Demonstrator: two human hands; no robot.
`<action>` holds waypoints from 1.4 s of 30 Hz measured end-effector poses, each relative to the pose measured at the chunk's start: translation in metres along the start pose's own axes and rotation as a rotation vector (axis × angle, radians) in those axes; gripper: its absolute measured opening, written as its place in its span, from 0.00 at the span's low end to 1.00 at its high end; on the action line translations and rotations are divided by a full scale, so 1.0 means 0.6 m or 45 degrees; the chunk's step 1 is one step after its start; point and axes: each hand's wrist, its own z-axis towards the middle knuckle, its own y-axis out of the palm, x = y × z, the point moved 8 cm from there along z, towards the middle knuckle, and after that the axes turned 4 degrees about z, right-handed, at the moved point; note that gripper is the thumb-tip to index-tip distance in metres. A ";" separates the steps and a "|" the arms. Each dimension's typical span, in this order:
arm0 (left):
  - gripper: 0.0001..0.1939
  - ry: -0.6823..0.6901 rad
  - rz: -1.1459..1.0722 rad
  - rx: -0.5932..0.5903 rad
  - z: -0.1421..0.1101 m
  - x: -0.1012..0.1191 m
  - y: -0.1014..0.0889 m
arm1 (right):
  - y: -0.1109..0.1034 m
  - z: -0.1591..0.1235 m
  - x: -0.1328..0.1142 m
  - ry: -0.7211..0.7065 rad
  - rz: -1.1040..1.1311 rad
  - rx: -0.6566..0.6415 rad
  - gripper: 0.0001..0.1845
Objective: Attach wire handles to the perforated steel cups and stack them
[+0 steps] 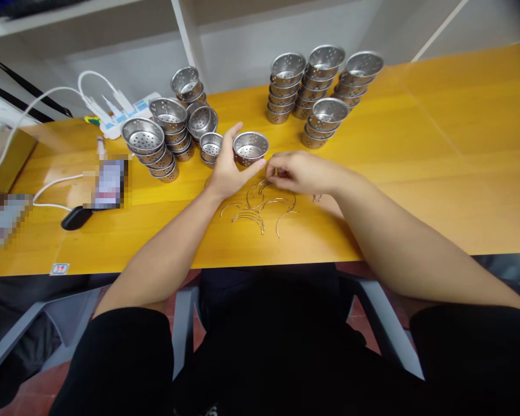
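Observation:
My left hand (229, 170) curves round the near left side of a perforated metal cup (251, 151), with the thumb in front and the fingers toward its far side. To the right of it, my right hand (292, 172) is closed in a pinch, fingertips close to the cup's near rim. A thin curved wire (265, 186) shows at those fingertips. Below both hands, several loose bent wires (249, 216) lie on the yellow table (312, 237). A smaller perforated cup (210, 144) stands just left of my left hand, partly hidden by it.
Stacks of perforated cups stand at the back left (168, 115) and back right (288, 69), with a shorter stack (329, 112) nearer. On the left are a power strip (132, 112) with white cables, a blurred phone (109, 185) and a black oval object (77, 218).

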 end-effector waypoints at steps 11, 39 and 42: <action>0.68 0.029 0.031 0.018 0.003 0.008 -0.017 | -0.009 -0.001 0.020 0.096 0.513 0.100 0.20; 0.52 0.197 -0.231 0.255 0.004 0.012 -0.014 | -0.055 -0.003 0.109 0.084 0.462 0.625 0.25; 0.55 0.247 -0.220 0.251 0.002 0.014 -0.019 | -0.059 -0.004 0.113 0.091 0.482 0.673 0.34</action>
